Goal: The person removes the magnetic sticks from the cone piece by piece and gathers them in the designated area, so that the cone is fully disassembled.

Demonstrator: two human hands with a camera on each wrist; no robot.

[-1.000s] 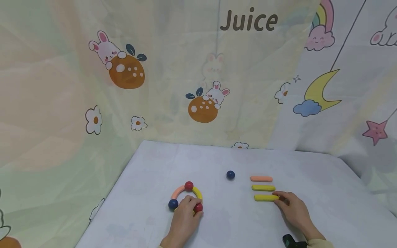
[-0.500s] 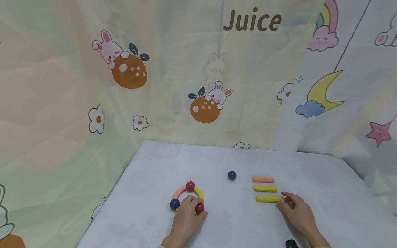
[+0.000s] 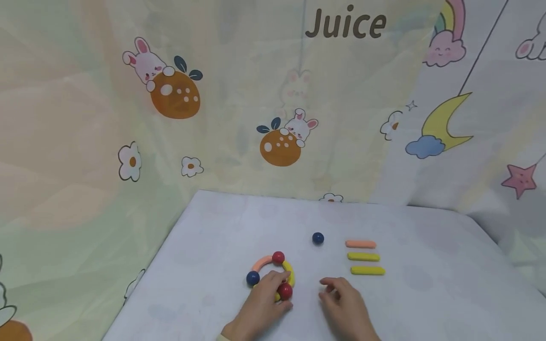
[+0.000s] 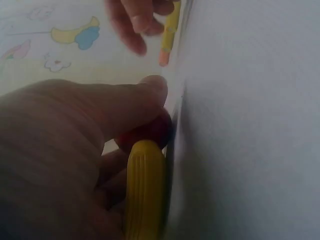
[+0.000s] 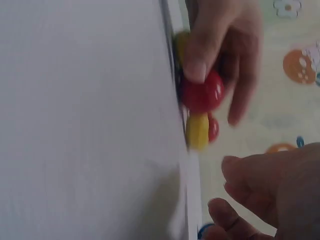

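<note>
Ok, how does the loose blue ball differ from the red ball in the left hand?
The loose blue ball lies by itself; the red ball sits against a curved yellow piece. The left hand grips the red ball; no hand touches the loose blue ball. Both are round and shiny.

Cartoon-printed cloth (image 3: 239, 94) behind and beside a white table (image 3: 313, 260) suggests a screened-off nook.

The left hand (image 4: 75, 122) holds a red ball (image 4: 154, 131) at the end of a ribbed yellow stick (image 4: 145, 192).
</note>
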